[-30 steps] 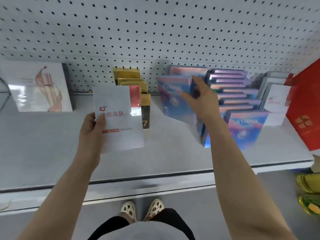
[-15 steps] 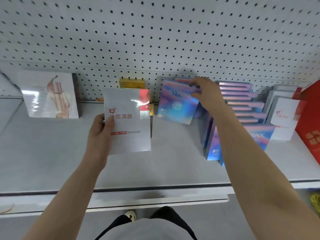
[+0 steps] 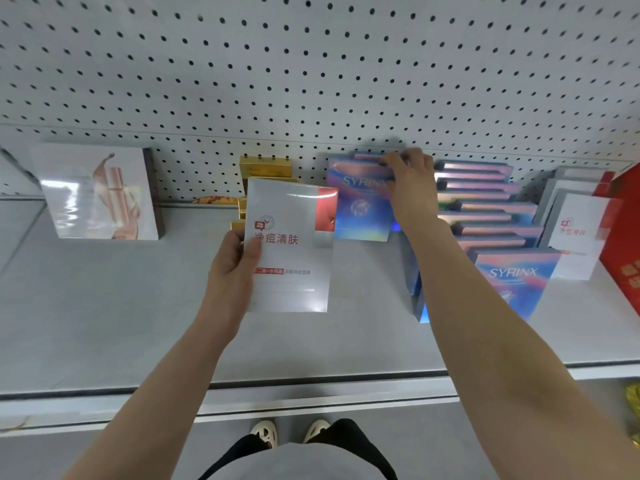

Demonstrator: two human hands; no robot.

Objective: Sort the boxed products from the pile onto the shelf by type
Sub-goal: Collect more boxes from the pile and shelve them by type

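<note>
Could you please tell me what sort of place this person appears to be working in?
Probably a shop or stockroom display. A grey metal shelf backs onto a white perforated pegboard panel, and rows of iridescent blue-pink SYRINX boxes stand grouped by type near a stack of gold boxes.

The white box (image 3: 289,247) covers most of the gold boxes (image 3: 265,167), the red box (image 3: 623,237) is cut off at the right edge, and the far-right white boxes' (image 3: 576,233) print is blurry.
</note>
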